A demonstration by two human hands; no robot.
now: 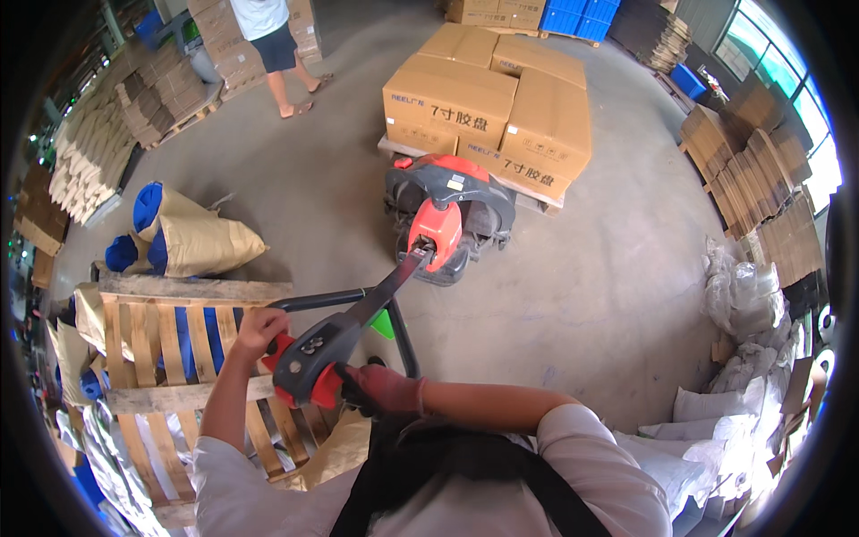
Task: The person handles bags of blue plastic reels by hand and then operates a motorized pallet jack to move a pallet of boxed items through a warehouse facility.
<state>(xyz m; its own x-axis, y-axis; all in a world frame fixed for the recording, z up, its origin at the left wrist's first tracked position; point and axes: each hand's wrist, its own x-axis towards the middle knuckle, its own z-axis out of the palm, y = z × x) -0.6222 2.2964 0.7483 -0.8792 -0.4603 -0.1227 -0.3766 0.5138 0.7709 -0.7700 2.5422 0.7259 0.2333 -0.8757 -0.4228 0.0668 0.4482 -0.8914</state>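
My left hand (pixel 261 331), bare, is closed round the left end of the control head (pixel 313 351) of a red and black electric pallet truck (pixel 438 234). My right hand (pixel 394 391), in a red and black work glove, grips the head's red right end, its fingertips partly hidden. From the head a dark tiller arm (pixel 394 285) slants away to the truck's red body. Beyond that body, large brown cartons (pixel 456 94) stand stacked on a wooden pallet (pixel 540 202).
At left lie wooden pallets (pixel 192 394) and kraft-wrapped blue rolls (pixel 201 234). A person (pixel 271 45) stands at the far left near stacked cartons. Flattened cardboard (pixel 756 174) and white sacks (pixel 716 430) line the right side. Blue crates (pixel 580 18) stand at the back.
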